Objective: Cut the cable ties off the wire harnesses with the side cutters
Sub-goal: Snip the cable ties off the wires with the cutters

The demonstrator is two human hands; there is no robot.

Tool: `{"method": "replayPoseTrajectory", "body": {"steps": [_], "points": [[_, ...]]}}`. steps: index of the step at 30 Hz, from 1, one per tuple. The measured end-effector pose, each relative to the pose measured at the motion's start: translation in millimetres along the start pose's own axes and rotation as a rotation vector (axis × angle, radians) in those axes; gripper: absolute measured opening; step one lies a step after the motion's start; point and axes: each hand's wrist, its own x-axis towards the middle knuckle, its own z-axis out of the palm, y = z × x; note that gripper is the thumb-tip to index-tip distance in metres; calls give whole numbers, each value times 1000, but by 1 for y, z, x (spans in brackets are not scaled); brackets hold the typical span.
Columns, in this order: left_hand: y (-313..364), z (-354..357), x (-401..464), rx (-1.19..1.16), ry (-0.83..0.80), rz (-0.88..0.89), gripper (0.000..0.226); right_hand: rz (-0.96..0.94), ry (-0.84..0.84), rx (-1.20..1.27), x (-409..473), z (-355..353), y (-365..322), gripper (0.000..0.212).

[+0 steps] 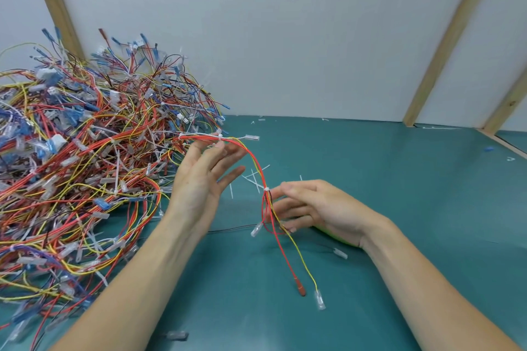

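You are holding one wire harness [258, 168] up over the desk [399, 208], just beside the big pile of harnesses [79, 157] on your left. Your left hand [199, 179] is standing with the palm open and the fingers [228, 151] nearly straight; the upper part of the harness is lying across the fingertips, so it is more resting there than being gripped. From that point the wires are bending over and hanging down toward you, so the long axis is running from the upper left to the lower right, ending in a red terminal [301, 291] and a clear one [320, 300].

Your right hand [316, 208] is waiting lower, with the fingers loosely stretched toward the left and touching the hanging wires. I cannot tell if it is really pinching them. Something green [332, 235] is showing under this palm; it may be the handle of the side cutters, but it is too hidden to be sure.

One white cable tie [267, 189] is sitting on the hanging part, just beside your right fingertips, so the right hand is the nearer one. A second tie [220, 137] is sitting near the top, above your left fingers. Some cut tie pieces [253, 179] are lying on the desk behind.
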Motion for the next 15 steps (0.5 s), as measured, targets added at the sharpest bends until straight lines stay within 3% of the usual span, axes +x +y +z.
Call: {"method": "replayPoseTrajectory", "body": {"steps": [3, 6, 12, 15], "points": [[-1, 6, -4, 3, -23, -19, 18, -55, 117, 83, 4, 0, 0, 54], [-7, 14, -10, 71, -22, -44, 15, -93, 103, 116, 3, 5, -3, 66], [-19, 15, -13, 452, 139, 143, 9, -270, 223, -324, -2, 36, -7, 37], [-22, 14, -16, 514, 158, 215, 13, -302, 165, -402, -1, 48, -2, 26]]}}
